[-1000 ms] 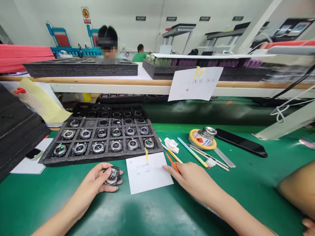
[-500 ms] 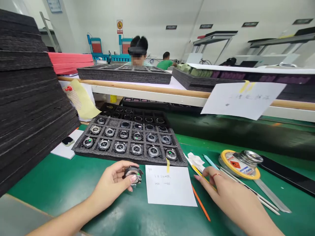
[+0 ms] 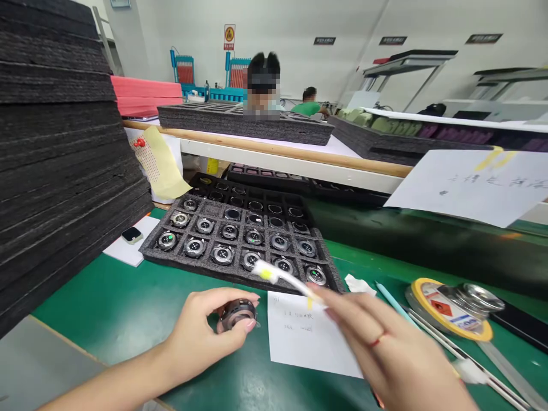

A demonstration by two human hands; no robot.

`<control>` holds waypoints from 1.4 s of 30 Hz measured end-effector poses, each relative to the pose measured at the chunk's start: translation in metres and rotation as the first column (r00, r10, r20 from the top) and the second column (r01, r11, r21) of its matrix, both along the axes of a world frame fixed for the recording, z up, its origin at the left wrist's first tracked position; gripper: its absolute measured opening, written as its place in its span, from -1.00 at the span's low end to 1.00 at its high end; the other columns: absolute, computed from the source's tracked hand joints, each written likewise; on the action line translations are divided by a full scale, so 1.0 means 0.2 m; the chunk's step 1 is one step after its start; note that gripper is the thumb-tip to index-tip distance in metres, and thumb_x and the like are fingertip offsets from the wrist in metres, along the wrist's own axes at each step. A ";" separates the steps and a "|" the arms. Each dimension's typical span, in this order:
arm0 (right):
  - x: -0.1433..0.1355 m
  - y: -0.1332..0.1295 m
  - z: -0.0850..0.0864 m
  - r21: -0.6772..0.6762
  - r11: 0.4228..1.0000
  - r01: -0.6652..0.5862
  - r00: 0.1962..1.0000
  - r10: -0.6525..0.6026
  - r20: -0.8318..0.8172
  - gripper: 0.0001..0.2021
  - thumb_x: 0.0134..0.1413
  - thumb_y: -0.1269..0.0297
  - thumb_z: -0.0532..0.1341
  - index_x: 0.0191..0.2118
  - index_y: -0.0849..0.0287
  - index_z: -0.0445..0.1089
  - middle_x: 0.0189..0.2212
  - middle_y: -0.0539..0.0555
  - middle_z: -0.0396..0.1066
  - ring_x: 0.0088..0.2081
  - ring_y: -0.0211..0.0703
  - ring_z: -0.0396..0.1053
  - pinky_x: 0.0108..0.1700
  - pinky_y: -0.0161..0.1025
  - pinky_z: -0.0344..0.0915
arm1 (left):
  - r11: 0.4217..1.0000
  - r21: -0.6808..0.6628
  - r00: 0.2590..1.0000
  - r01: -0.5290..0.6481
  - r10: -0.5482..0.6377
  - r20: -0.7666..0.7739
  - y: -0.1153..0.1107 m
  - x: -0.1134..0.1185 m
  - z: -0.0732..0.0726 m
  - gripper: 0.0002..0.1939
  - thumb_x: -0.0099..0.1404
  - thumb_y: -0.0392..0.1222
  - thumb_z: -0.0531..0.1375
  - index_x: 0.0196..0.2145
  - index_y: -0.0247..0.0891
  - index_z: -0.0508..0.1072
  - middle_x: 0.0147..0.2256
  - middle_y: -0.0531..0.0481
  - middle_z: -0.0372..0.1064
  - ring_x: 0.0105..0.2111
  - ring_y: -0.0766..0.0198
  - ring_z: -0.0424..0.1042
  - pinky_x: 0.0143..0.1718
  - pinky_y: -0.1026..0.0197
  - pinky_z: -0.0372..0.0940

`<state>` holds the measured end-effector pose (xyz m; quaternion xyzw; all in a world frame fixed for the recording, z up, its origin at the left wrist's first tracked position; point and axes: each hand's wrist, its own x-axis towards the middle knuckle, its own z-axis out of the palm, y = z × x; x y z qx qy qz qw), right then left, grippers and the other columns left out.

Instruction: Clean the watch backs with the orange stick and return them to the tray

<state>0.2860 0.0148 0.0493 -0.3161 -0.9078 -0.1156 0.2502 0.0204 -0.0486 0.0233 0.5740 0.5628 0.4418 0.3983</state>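
Note:
My left hand (image 3: 205,328) grips a round dark watch case (image 3: 238,314) between thumb and fingers, low over the green table. A white toothbrush (image 3: 289,279) with white and yellow bristles is held in my right hand (image 3: 381,337), blurred by motion. Its head hangs in front of the nearest row of a black foam tray (image 3: 180,264), whose cells hold several round watch cases, mostly back side up. Under the brush lies a white paper note (image 3: 299,348) with handwriting, taped to the tray.
To the right are a crumpled tissue (image 3: 359,284), a light blue pen-like stick (image 3: 391,299) and a yellow-rimmed dispenser (image 3: 451,308) with a metal top. Stacked black foam (image 3: 64,148) stands at left. A shelf edge (image 3: 278,157) crosses behind; a person sits beyond.
My right hand has picked up the toothbrush from the table and brought it left, towards the watch case. My left hand has turned the case slightly. The view has shifted left.

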 end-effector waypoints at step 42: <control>-0.07 0.12 -0.08 0.130 0.991 0.010 0.999 -0.004 -0.044 -0.53 0.32 0.51 0.01 0.19 -0.05 0.43 -0.28 0.12 0.38 -0.41 -0.14 0.35 -0.42 -0.26 0.26 | 1.000 0.020 0.942 0.004 -0.010 0.334 0.00 -0.02 -0.03 -0.79 0.27 -0.10 0.35 -0.16 -0.20 0.58 -0.21 -0.07 0.50 -0.32 0.22 0.50 -0.27 0.25 0.47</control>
